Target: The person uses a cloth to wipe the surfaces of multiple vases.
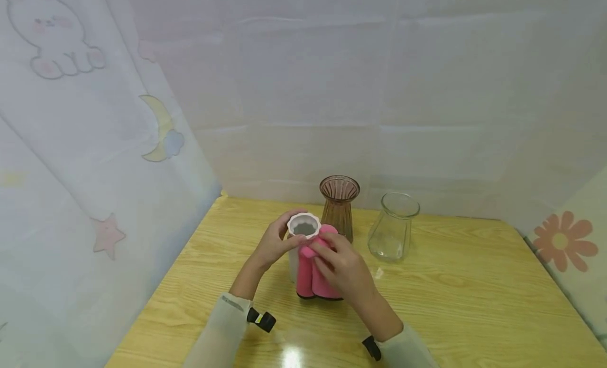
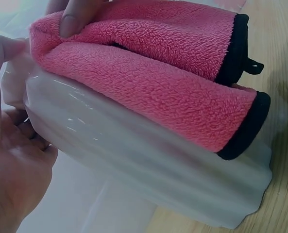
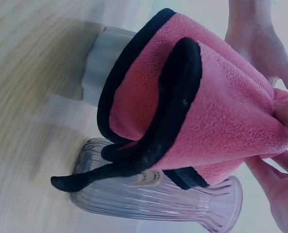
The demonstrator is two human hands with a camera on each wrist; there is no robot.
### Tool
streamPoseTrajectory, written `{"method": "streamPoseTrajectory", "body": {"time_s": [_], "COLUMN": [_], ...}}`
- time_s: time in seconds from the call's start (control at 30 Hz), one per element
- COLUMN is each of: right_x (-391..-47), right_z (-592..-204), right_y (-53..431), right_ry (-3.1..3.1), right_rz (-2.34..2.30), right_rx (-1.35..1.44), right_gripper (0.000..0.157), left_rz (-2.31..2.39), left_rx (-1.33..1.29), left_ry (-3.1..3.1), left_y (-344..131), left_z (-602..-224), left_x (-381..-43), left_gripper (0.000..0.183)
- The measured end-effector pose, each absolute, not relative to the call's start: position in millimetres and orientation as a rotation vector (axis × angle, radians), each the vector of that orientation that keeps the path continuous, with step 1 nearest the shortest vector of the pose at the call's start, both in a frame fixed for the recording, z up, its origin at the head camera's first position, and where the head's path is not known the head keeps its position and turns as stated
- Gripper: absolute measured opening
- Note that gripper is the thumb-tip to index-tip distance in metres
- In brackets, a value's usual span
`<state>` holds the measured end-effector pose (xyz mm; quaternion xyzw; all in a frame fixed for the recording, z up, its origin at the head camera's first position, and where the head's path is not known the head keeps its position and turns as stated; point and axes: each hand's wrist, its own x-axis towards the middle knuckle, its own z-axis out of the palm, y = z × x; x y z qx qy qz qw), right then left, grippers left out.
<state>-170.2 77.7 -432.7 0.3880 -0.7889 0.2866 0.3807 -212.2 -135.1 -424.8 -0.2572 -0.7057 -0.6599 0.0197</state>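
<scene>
- Pale sleeves (image 1: 218, 328) converging forward
- Left hand (image 1: 276, 242): grip curled round glossy, fluted white vase (image 2: 134, 150) near its rim
- Right hand (image 1: 350, 267): grip pinched closed on plush, black-edged pink cloth (image 3: 226, 102)

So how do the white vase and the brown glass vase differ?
The white vase is opaque; the brown glass vase is see-through. The white vase has a scalloped rim, while the brown glass vase has a round, flared one. The left hand has its grip on the white vase; neither hand holds the brown glass vase. Both have fluted sides.
</scene>
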Motion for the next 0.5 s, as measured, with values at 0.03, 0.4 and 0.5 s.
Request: {"method": "streamPoseTrajectory", "body": {"time_s": [0.03, 0.4, 0.5], "right_x": [-170, -164, -164], "right_z": [-433, -454, -459], "right_y": [79, 83, 82], "right_ry": [-2.013, -2.010, -2.017], "right_rz": [0.717, 0.664, 0.661], "right_rx": [0.991, 1.001, 1.010], "right_gripper": [0.035, 0.030, 0.028], "left_rz": [-2.051, -2.080, -2.087], "left_rx": [-0.803, -0.821, -0.830], "left_ry": [-2.189, -2.187, -2.183], "left_y": [-135, -138, -139], "left_z": [-425, -422, -422], "left_x": [-212, -212, -212], "left_gripper": [0.064, 0.073, 0.073]}}
